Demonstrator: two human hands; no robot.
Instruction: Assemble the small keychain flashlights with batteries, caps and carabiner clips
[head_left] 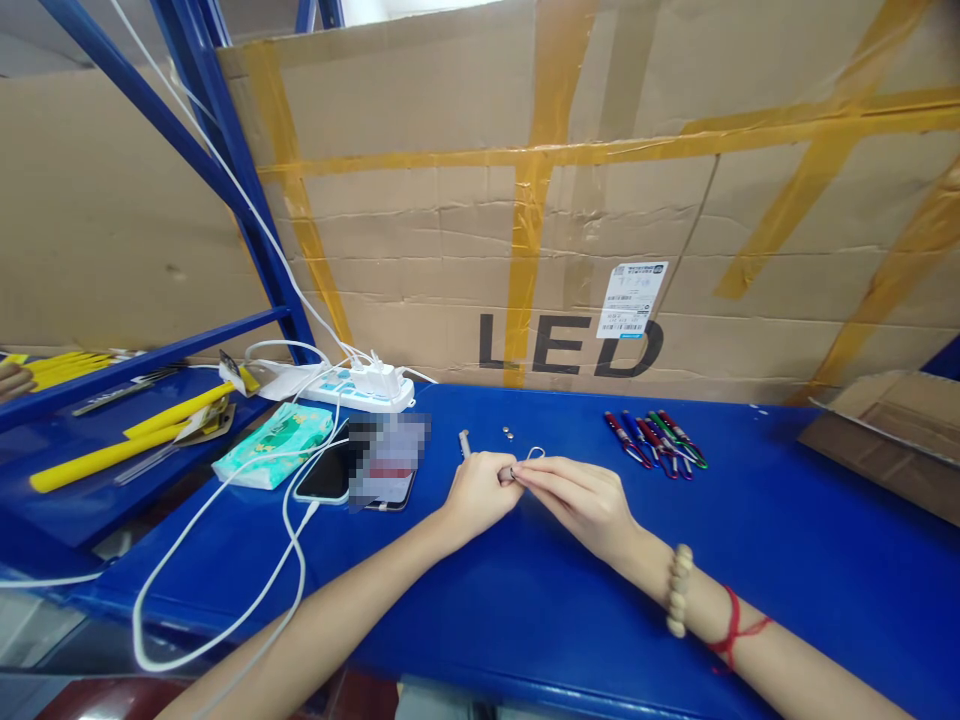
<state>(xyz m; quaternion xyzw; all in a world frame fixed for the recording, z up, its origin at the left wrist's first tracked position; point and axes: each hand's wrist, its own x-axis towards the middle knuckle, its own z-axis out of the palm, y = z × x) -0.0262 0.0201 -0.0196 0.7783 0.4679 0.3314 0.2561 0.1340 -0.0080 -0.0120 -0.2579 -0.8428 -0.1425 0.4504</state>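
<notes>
My left hand [478, 492] is closed in a fist round a small silver pen-like tube, whose tip sticks out above the knuckles. My right hand [581, 495] meets it at the middle of the blue table [750, 560], fingers pinched on a tiny part at the tube's end; a thin wire loop [535, 452] lies just behind the fingertips. Two small silver button cells [508, 433] rest a little farther back. A cluster of several small coloured keychain pens [658, 439] lies to the right of the hands.
A phone [330, 474] on a white charging cable lies left of my hands, beside a green tissue pack [274, 444] and a white power strip [352, 385]. Yellow tools [112, 450] sit on the lower left shelf. A large taped "LED" carton [600, 200] walls the back; a flat cardboard box [892, 430] lies right.
</notes>
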